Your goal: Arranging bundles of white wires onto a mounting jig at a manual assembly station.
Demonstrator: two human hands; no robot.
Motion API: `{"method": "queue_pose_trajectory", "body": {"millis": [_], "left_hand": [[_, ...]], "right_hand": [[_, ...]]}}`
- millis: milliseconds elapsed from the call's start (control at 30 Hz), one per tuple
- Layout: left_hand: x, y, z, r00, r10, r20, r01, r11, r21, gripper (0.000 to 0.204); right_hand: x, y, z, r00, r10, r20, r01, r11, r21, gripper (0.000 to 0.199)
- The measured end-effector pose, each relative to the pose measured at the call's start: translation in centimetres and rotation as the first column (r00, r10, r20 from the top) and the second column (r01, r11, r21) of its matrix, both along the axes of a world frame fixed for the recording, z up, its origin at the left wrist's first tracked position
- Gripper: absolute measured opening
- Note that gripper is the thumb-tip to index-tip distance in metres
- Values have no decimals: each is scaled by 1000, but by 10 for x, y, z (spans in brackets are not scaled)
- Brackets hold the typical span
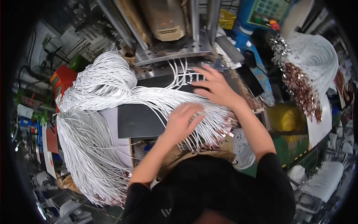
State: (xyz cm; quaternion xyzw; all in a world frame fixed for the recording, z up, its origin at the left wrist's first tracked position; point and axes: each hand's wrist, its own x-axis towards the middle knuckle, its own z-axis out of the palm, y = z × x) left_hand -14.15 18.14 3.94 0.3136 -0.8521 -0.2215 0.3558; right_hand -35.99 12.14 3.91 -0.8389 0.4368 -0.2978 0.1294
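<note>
A thick bundle of white cables [160, 95] runs across a black work plate [141, 121], with brownish and metallic ends fanned out toward my body. Above that bundle is my left hand [182, 120], bent over the cables, its thumb and fingers apart and slightly blurred. My right hand [216, 87] reaches forward with fingers spread, beside a few white cable ends [182, 76] lying at the press. Nothing shows between its fingers. Directly beyond the hands stands the metal press [171, 50] with upright columns. Whether my right fingertips touch those cable ends I cannot tell.
More white cables [89, 149] hang over the left side, near a red device [63, 82]. At the right are a coiled cable bundle [313, 56], a blue control box with buttons [266, 15] and a yellow bag [285, 117]. A clear plastic bag [244, 149] hangs near my right elbow.
</note>
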Motion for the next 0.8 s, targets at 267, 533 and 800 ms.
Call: {"method": "queue_pose_trajectory", "body": {"millis": [267, 533, 800], "left_hand": [[48, -79, -9, 896, 35, 443, -82, 993, 88, 40], [117, -145, 0, 800, 50, 598, -100, 994, 51, 29], [132, -158, -7, 894, 189, 407, -272, 950, 156, 24]], "right_hand": [[-100, 63, 7, 896, -160, 415, -108, 826, 553, 31], [-214, 246, -232, 774, -610, 168, -186, 34, 982, 33], [-191, 268, -356, -48, -995, 88, 392, 63, 918, 41]]}}
